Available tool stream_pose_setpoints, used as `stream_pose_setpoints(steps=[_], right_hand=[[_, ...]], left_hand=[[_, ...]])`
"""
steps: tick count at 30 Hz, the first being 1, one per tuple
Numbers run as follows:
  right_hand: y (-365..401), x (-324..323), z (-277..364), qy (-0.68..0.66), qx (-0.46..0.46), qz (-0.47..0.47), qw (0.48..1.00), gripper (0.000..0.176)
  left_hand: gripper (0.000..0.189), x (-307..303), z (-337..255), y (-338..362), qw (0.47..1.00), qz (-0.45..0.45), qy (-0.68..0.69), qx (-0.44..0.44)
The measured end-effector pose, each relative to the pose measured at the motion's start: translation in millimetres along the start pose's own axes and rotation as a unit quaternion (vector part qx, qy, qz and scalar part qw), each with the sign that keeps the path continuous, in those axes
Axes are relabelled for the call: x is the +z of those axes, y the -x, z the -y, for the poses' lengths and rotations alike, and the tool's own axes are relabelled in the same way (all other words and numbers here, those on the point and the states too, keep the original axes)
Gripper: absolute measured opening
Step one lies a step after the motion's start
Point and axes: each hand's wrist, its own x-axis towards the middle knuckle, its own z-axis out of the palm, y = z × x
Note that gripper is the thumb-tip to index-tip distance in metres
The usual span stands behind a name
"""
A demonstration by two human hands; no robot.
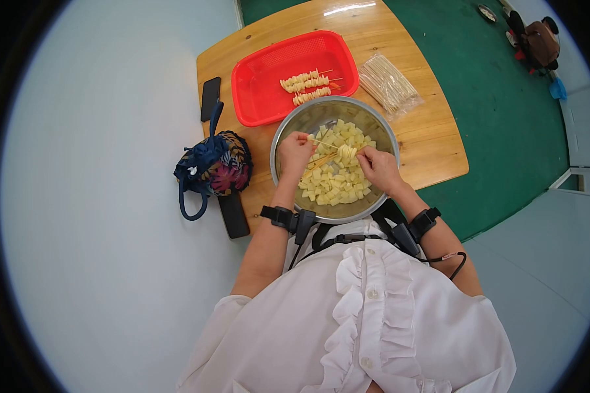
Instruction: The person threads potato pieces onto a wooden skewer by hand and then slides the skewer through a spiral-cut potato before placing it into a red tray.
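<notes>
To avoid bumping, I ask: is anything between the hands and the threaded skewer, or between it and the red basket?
Nothing visible separates the left hand or the right hand from the threaded skewer. Toward the red basket, the metal bowl's far rim and the basket's near rim stand between.

Shiny metal bowl, glossy wood

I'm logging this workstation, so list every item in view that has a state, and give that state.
Left hand: pinching the skewer.
Right hand: pinching by the threaded pieces.
Skewer: partly threaded.
Steel bowl: part full of cut pale pieces.
Red basket: holding three threaded skewers.
Stick pack: sticks inside clear plastic.
Upper phone: flat, screen dark.
Handbag: one handle up; whether closed, unclear.
</notes>
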Motion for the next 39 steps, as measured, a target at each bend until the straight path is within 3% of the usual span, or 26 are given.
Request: stream_pose_setpoints(steps=[3, 6, 21, 24, 28, 33, 36, 39], right_hand=[[0, -1, 2, 0.002, -0.009, -0.003, 1.000, 0.012], [0, 0, 1, 0.005, -0.011, -0.002, 1.000, 0.011], [1, -2, 2, 0.018, -0.019, 0.012, 1.000, 0.013], [-1, 0, 4, 0.007, -0.027, 0.010, 1.000, 0.013], [-3, -1, 2, 0.014, 0.023, -0.020, 0.999, 0.013], [-1, 1, 1, -0.007, 0.016, -0.033, 0.999, 0.013], [-1, 1, 0, -0.011, 0.014, -0.026, 1.000, 0.012], [-1, 1, 0, -0.014, 0.018, -0.013, 1.000, 0.012]], left_hand=[[0.010, 1, -6, 11, 0.952, -0.080, -0.244, 0.166], [0.009, 5, -8, 16, 0.932, -0.109, -0.272, 0.214], [0.009, 10, 9, 14, 0.911, -0.095, -0.311, 0.253], [0.012, 15, 14, 12, 0.950, -0.023, -0.227, 0.212], [0.012, 22, 7, 13, 0.967, -0.046, -0.156, 0.197], [0.018, 6, 18, -4, 0.984, -0.072, -0.089, 0.136], [0.022, 4, -3, 4, 0.999, 0.024, 0.030, 0.005], [0.022, 8, 1, 1, 0.998, 0.015, 0.065, 0.007]])
